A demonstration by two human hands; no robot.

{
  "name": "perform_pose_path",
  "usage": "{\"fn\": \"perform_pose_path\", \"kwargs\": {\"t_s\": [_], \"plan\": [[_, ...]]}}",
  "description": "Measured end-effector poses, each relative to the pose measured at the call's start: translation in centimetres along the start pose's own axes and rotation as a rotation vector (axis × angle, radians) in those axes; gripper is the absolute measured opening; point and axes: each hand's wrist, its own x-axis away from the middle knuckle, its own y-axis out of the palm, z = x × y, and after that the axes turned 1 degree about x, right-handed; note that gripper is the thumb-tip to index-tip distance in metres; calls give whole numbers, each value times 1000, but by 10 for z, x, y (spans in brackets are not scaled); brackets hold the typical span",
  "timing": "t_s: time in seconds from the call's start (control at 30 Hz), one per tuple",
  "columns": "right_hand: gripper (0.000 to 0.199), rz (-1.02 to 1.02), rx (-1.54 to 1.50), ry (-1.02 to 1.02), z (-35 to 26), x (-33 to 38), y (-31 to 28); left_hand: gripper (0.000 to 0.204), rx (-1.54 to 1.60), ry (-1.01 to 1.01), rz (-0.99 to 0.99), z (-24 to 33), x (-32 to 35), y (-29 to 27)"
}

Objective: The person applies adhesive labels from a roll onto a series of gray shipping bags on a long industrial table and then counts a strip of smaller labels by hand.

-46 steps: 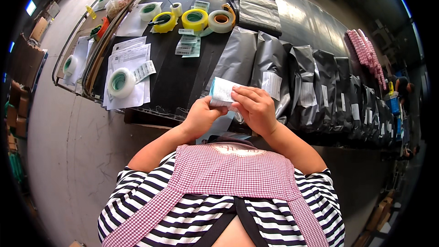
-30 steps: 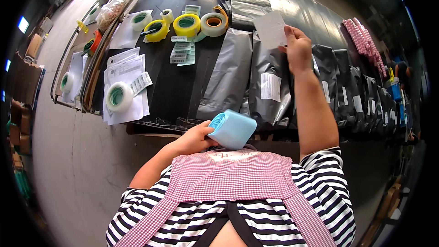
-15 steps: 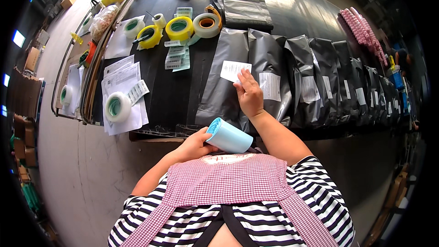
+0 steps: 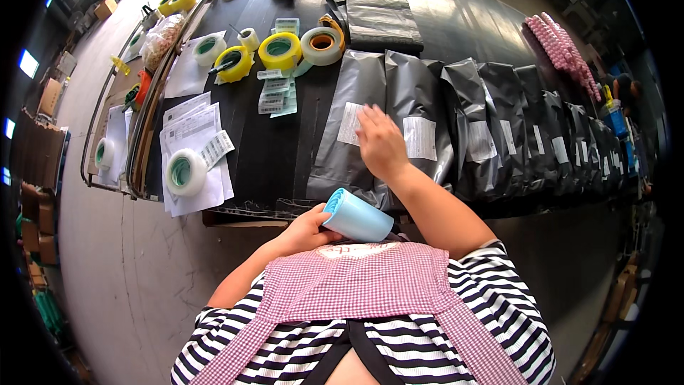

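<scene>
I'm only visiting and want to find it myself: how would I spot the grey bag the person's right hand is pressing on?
Start at the long dark table and find the row of grey plastic mailer bags along its near edge. The bag is the leftmost of that row, under the right hand, which lies flat on its white label. Unlike its puffier overlapping neighbours, it lies flat, with bare table on its left.

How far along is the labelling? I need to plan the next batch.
Done: the grey bags to the right each show a white label. In hand: the right hand presses a label onto the leftmost grey bag, while the left hand holds the blue label roll. Left: the folded bags behind look unlabelled.
</scene>
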Motion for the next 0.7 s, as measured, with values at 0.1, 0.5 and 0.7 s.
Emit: {"fn": "perform_pose_path", "kwargs": {"t_s": [0.1,0.5,0.7], "plan": [[52,35,64,73,-1,-25,38,33,-10,22,-27,1,-4,1],[39,-617,-538,309,-43,9,-85,26,330,201,177,-14,12,-20],[59,-663,-863,-215,-58,26,-60,32,195,40,59,41,23,-51]]}}
